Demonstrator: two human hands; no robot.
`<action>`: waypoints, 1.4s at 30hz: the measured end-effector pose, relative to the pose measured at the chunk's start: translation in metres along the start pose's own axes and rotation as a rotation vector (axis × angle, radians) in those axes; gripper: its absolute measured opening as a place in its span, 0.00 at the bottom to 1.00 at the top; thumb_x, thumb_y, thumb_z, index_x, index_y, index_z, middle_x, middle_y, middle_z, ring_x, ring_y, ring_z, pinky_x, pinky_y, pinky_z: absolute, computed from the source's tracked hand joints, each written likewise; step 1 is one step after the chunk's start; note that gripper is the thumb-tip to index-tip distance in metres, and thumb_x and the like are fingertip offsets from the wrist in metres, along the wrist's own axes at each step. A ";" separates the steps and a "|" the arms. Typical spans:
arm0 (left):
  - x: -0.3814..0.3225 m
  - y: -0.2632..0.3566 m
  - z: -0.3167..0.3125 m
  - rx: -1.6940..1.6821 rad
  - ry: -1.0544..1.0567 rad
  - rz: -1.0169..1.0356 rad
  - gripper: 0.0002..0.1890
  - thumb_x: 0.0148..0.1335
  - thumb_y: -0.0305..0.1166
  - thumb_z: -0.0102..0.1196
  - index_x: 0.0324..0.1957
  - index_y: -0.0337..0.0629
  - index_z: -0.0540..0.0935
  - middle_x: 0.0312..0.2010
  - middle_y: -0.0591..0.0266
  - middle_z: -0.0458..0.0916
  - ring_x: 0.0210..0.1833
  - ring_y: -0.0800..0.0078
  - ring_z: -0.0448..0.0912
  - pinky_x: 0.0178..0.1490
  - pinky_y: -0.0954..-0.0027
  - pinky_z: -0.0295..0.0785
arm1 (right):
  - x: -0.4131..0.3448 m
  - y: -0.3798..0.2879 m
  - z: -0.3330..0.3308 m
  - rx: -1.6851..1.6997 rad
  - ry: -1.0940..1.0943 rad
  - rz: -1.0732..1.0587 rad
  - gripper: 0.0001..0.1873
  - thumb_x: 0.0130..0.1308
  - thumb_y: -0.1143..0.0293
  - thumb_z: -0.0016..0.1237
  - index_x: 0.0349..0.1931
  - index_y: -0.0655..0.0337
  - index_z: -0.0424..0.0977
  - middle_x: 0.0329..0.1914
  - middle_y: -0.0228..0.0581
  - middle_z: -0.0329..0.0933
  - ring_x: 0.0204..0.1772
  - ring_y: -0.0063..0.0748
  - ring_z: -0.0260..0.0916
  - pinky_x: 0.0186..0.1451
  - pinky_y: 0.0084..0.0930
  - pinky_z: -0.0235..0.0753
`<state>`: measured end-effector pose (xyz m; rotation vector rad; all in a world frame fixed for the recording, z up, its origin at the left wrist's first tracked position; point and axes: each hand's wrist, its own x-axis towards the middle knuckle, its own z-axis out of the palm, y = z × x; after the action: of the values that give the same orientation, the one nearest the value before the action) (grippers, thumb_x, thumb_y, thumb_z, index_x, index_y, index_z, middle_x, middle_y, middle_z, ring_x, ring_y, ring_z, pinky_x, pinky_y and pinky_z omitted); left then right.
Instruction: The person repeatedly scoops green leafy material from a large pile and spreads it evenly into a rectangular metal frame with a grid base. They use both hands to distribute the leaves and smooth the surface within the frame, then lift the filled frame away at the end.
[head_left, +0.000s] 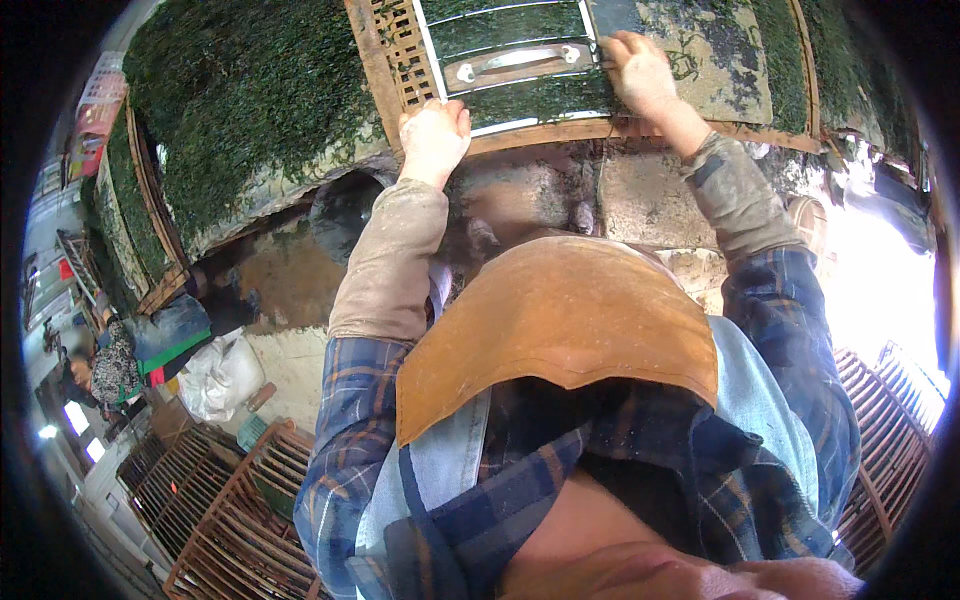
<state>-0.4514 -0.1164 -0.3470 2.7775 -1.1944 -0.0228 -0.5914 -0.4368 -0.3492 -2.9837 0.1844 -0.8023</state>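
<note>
A white-edged rectangular frame (516, 122) with thin white crossbars lies over dark green leafy material (517, 94). Across its middle runs a wooden board (517, 64) bearing a pale metal handle (525, 57). My left hand (435, 139) has its fingers curled on the frame's near left corner, beside a wooden slatted grid (412, 45). My right hand (641, 75) grips the frame's right edge near the end of the handle board; its fingertips are partly hidden. Under both wrists passes a wooden rail (540, 135) along the near edge of the work surface.
Leafy material (255, 97) spreads over the surface on the left. A bare, stained slab (720, 75) lies at right. Below the edge sits a dark round vessel (345, 214). Behind me are a white sack (221, 375) and rusty slatted racks (240, 517). Another person (112, 367) is far left.
</note>
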 end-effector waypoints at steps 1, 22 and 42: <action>0.000 -0.001 -0.001 -0.067 0.022 -0.019 0.13 0.65 0.44 0.55 0.39 0.50 0.88 0.35 0.54 0.86 0.41 0.53 0.85 0.50 0.51 0.74 | -0.006 0.020 -0.004 -0.054 -0.178 0.041 0.11 0.64 0.69 0.51 0.46 0.55 0.77 0.47 0.45 0.76 0.54 0.53 0.73 0.59 0.46 0.75; 0.031 0.144 0.057 -0.131 -0.053 0.484 0.32 0.71 0.39 0.48 0.72 0.32 0.65 0.75 0.45 0.61 0.78 0.53 0.59 0.81 0.54 0.48 | -0.033 0.059 -0.022 0.082 -0.358 -0.216 0.21 0.56 0.67 0.63 0.50 0.55 0.73 0.53 0.45 0.74 0.60 0.52 0.70 0.61 0.45 0.73; 0.020 0.075 0.016 -0.551 0.055 0.240 0.14 0.64 0.28 0.48 0.43 0.45 0.87 0.42 0.51 0.86 0.49 0.52 0.83 0.55 0.58 0.79 | 0.043 0.023 -0.042 0.437 -0.540 0.147 0.09 0.68 0.71 0.58 0.46 0.61 0.83 0.39 0.36 0.86 0.40 0.22 0.80 0.46 0.25 0.81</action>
<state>-0.4933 -0.1837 -0.3539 2.1410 -1.2667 -0.2169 -0.5785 -0.4655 -0.2932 -2.6050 0.1718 0.0019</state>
